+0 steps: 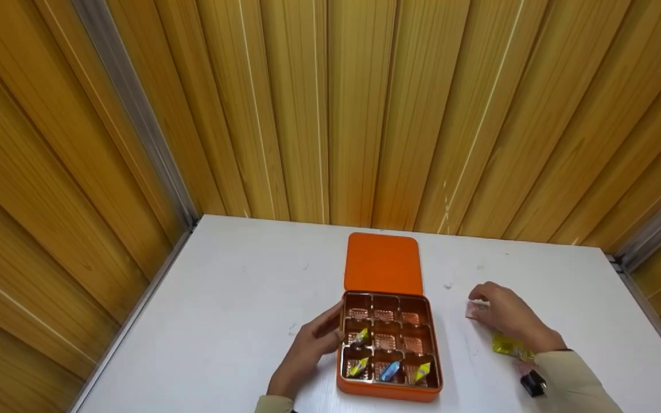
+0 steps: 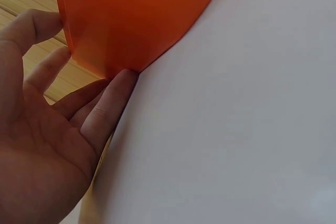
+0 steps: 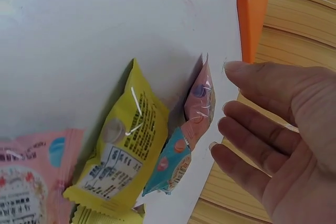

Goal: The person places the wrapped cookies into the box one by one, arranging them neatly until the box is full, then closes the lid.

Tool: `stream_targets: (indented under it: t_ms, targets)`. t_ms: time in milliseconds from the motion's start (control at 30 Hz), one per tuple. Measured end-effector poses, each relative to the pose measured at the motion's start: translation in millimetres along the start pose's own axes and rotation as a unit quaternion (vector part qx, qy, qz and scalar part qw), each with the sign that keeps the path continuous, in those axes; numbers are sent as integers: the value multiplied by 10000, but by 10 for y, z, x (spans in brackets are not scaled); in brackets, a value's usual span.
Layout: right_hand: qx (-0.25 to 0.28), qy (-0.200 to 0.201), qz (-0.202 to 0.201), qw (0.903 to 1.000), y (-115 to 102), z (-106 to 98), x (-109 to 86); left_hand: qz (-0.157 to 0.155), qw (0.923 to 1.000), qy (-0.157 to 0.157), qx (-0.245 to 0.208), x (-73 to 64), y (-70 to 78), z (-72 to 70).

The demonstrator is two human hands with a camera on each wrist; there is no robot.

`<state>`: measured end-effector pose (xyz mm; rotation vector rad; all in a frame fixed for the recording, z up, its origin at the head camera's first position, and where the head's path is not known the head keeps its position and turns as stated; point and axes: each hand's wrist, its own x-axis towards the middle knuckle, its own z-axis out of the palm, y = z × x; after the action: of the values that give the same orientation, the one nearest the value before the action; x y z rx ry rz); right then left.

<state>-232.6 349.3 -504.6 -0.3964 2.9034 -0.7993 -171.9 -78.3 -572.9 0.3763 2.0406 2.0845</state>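
Note:
An orange box [image 1: 388, 392] holds a brown plastic tray with several compartments. In its near row stand a yellow-green candy packet [image 1: 358, 367], a blue one [image 1: 391, 371] and a yellow one [image 1: 423, 373]. Another yellow packet [image 1: 360, 336] is in the middle row's left compartment. My left hand [image 1: 312, 344] rests against the box's left side, its fingertips touching the orange wall [image 2: 121, 30]. Right of the box, my right hand [image 1: 508, 312] reaches over a pink candy packet [image 3: 199, 103]; in the right wrist view the loosely bent fingers are apart from it.
The orange lid [image 1: 383, 263] lies folded back behind the box. Under my right forearm are a large yellow packet [image 3: 118, 145], a blue packet [image 3: 170, 163] and another pink packet [image 3: 31, 182]. Wood-patterned walls [image 1: 359, 115] border the white table [image 1: 221, 304].

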Motion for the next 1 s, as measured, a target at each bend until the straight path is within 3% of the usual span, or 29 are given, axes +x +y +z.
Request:
stream_targets:
  t_ms: [467, 700, 1000]
  targets:
    - [-253, -53, 61, 9996, 95, 1, -43, 23, 10000, 29, 11, -9, -2, 9]
    - [-226, -131, 316, 9992, 98, 21, -54, 74, 9999, 30, 103, -6, -15, 6]
    - [-172, -127, 215, 9995, 85, 49, -52, 32, 10000, -17, -13, 6, -6, 6]
